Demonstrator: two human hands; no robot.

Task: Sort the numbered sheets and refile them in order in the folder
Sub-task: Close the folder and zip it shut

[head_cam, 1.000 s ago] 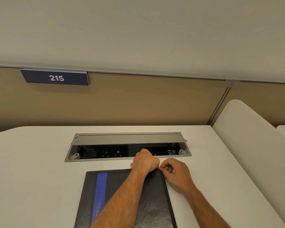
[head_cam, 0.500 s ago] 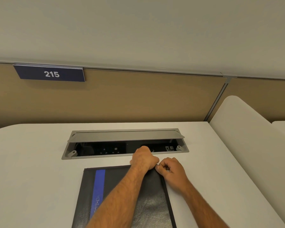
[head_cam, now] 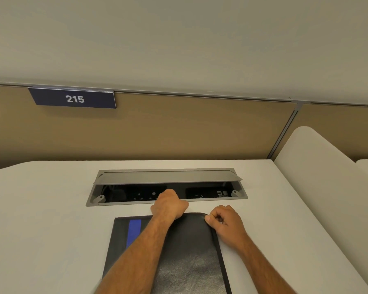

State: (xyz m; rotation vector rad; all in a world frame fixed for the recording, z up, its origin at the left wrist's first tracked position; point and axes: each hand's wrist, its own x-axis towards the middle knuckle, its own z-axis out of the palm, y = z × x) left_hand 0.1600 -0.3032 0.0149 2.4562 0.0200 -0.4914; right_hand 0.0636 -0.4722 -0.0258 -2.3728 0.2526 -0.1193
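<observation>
Black leather-look zip folder (head_cam: pixel 191 247) with blue vertical stripe lying closed, flat on white desk (head_cam: pixel 40 230), its far edge near camera-side rim of grey recessed socket box (head_cam: pixel 168 187). Left hand (head_cam: pixel 169 205) curling over folder's far edge, gripping it. Right hand (head_cam: pixel 225 222) pinching at folder's rounded far-right corner, fingers curled. Open desk stretching both sides; tan partition (head_cam: pixel 179 128) standing behind, white divider (head_cam: pixel 327 177) bounding right.

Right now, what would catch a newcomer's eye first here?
Two bare forearms reach over a closed black folder with a blue stripe; the left hand grips its far edge, the right hand pinches its far right corner. Behind them, an open cable hatch sits in the white desk, with a "215" sign above.
</observation>
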